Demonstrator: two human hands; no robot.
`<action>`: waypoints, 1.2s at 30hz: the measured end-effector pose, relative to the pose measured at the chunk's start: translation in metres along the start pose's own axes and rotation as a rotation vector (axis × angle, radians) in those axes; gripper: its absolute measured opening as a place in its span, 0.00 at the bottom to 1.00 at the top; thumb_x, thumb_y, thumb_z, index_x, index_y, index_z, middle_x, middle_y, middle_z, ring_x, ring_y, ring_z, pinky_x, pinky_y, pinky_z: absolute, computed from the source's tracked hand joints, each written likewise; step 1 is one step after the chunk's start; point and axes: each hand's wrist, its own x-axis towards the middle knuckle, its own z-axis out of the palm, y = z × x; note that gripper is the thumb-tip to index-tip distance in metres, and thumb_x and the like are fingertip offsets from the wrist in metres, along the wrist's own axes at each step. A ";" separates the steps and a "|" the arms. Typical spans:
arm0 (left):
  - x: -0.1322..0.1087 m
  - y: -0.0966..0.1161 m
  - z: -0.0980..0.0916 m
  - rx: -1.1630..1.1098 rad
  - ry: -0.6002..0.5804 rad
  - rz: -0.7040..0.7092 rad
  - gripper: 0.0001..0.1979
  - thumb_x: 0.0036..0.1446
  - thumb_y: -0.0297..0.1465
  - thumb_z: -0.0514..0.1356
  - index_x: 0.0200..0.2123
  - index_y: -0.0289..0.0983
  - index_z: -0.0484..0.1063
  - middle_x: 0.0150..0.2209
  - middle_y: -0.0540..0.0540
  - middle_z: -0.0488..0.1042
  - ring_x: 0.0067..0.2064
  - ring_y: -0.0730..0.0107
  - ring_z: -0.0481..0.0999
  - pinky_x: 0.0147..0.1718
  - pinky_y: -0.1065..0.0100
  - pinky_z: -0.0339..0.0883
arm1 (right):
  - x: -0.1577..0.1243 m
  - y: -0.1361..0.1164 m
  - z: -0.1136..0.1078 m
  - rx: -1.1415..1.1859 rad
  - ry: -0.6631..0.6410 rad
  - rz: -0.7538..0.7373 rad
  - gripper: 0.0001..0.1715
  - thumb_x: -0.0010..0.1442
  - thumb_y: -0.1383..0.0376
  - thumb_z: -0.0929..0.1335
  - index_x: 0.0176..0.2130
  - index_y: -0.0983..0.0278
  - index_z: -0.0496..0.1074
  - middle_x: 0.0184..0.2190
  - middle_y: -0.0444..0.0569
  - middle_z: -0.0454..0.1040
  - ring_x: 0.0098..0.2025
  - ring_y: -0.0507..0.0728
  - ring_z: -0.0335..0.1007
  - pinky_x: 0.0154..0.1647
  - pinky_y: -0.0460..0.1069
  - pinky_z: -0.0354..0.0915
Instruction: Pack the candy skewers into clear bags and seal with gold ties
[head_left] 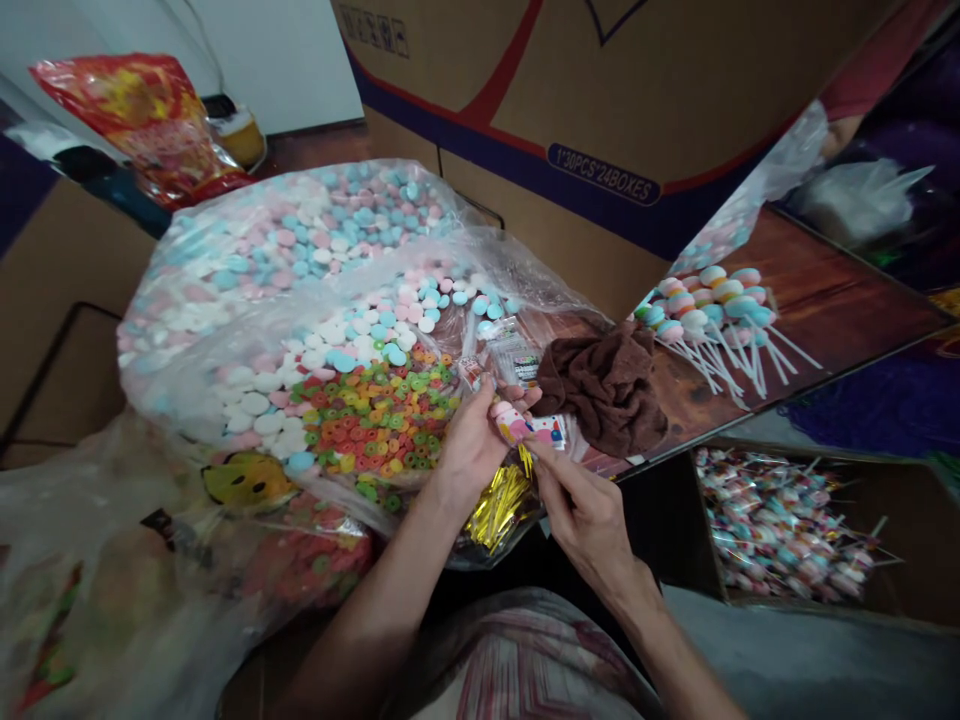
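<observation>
My left hand (pixel 474 432) is closed around a small candy lollipop (pixel 512 422) in a pink printed wrapper. At the wrapper's lower end, my right hand (pixel 589 505) pinches a gold twist tie (pixel 526 459). A bundle of gold twist ties (pixel 496 510) lies just below the hands. Behind them are clear printed wrappers (pixel 514 355). To the left, fruit-coloured candy rings (pixel 382 415) and pastel candy discs (pixel 322 225) fill clear plastic bags. Most of the lollipop's stick is hidden by my fingers.
A brown cloth (pixel 607 390) lies right of my hands. Unwrapped candy lollipops (pixel 716 305) are piled on the table (pixel 840 290). Below the edge, a box (pixel 911 530) holds wrapped lollipops. A large carton (pixel 517 90) stands behind; another person's arm (pixel 844 130) shows at upper right.
</observation>
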 end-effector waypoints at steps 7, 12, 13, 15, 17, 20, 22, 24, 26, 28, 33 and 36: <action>-0.006 -0.010 0.005 0.083 -0.019 0.024 0.13 0.63 0.35 0.58 0.29 0.33 0.70 0.27 0.46 0.75 0.39 0.60 0.81 0.39 0.63 0.74 | -0.005 0.009 0.007 -0.229 -0.087 0.009 0.22 0.68 0.69 0.60 0.58 0.66 0.70 0.35 0.56 0.81 0.31 0.56 0.79 0.33 0.46 0.72; -0.010 -0.017 0.007 0.126 -0.040 0.075 0.15 0.66 0.34 0.54 0.28 0.33 0.69 0.26 0.47 0.74 0.36 0.65 0.80 0.41 0.64 0.73 | 0.004 0.006 0.006 -0.376 -0.233 0.129 0.24 0.68 0.68 0.58 0.59 0.64 0.69 0.31 0.52 0.81 0.27 0.55 0.77 0.26 0.45 0.65; -0.011 -0.018 0.007 0.130 -0.049 0.094 0.14 0.65 0.35 0.54 0.28 0.34 0.68 0.26 0.48 0.73 0.35 0.66 0.80 0.41 0.64 0.72 | 0.007 0.005 0.005 -0.407 -0.266 0.163 0.24 0.68 0.69 0.59 0.59 0.63 0.69 0.30 0.51 0.81 0.26 0.55 0.77 0.26 0.45 0.64; -0.012 -0.018 0.006 0.140 -0.071 0.120 0.14 0.65 0.36 0.55 0.29 0.34 0.67 0.27 0.48 0.74 0.35 0.67 0.79 0.40 0.65 0.72 | 0.014 0.003 0.004 -0.455 -0.316 0.198 0.23 0.67 0.69 0.59 0.58 0.62 0.70 0.27 0.50 0.80 0.24 0.55 0.75 0.23 0.45 0.60; -0.011 -0.015 0.004 0.143 -0.085 0.122 0.14 0.63 0.37 0.57 0.29 0.34 0.67 0.27 0.48 0.74 0.34 0.68 0.79 0.39 0.65 0.72 | 0.018 0.003 0.003 -0.466 -0.338 0.173 0.20 0.66 0.69 0.60 0.53 0.63 0.73 0.25 0.48 0.78 0.23 0.55 0.73 0.21 0.45 0.57; -0.009 -0.008 0.001 0.127 -0.095 0.090 0.13 0.62 0.38 0.58 0.30 0.34 0.69 0.28 0.47 0.74 0.33 0.68 0.78 0.38 0.66 0.72 | 0.017 0.006 0.003 -0.445 -0.277 0.048 0.18 0.67 0.69 0.59 0.50 0.65 0.74 0.27 0.50 0.78 0.24 0.54 0.73 0.22 0.45 0.57; -0.007 -0.004 0.001 0.109 -0.094 0.067 0.14 0.63 0.37 0.57 0.30 0.33 0.70 0.28 0.47 0.73 0.33 0.69 0.78 0.37 0.66 0.72 | 0.013 0.008 0.003 -0.422 -0.193 -0.053 0.20 0.68 0.70 0.58 0.52 0.68 0.73 0.29 0.52 0.79 0.26 0.54 0.74 0.25 0.46 0.60; -0.006 -0.003 0.001 0.098 -0.097 0.041 0.14 0.63 0.37 0.57 0.30 0.33 0.70 0.28 0.47 0.73 0.32 0.69 0.77 0.36 0.67 0.72 | 0.010 0.010 0.003 -0.405 -0.140 -0.120 0.21 0.68 0.71 0.57 0.54 0.70 0.72 0.29 0.52 0.78 0.26 0.53 0.73 0.27 0.46 0.61; -0.007 -0.004 0.002 0.090 -0.094 0.025 0.13 0.64 0.36 0.56 0.31 0.33 0.70 0.27 0.48 0.72 0.30 0.71 0.76 0.35 0.67 0.72 | 0.009 0.011 0.003 -0.398 -0.135 -0.138 0.20 0.69 0.71 0.57 0.52 0.70 0.73 0.27 0.51 0.77 0.25 0.52 0.71 0.27 0.45 0.61; -0.008 -0.006 0.004 0.091 -0.095 0.026 0.13 0.65 0.35 0.55 0.30 0.33 0.68 0.27 0.49 0.71 0.28 0.73 0.74 0.34 0.68 0.71 | 0.009 0.011 0.003 -0.401 -0.150 -0.107 0.19 0.69 0.70 0.58 0.49 0.69 0.74 0.27 0.50 0.77 0.25 0.52 0.72 0.26 0.45 0.60; -0.013 -0.011 0.005 0.130 -0.148 0.092 0.11 0.62 0.37 0.58 0.31 0.36 0.66 0.25 0.50 0.69 0.27 0.74 0.72 0.33 0.70 0.70 | 0.016 0.006 0.005 -0.450 -0.245 0.047 0.17 0.66 0.71 0.59 0.45 0.65 0.76 0.30 0.50 0.80 0.26 0.53 0.75 0.23 0.45 0.57; -0.015 -0.012 0.004 0.155 -0.149 0.135 0.10 0.60 0.36 0.61 0.32 0.36 0.66 0.27 0.51 0.69 0.28 0.76 0.72 0.33 0.71 0.70 | 0.020 0.002 0.008 -0.484 -0.301 0.086 0.20 0.65 0.72 0.59 0.50 0.64 0.74 0.34 0.53 0.81 0.28 0.56 0.76 0.23 0.46 0.58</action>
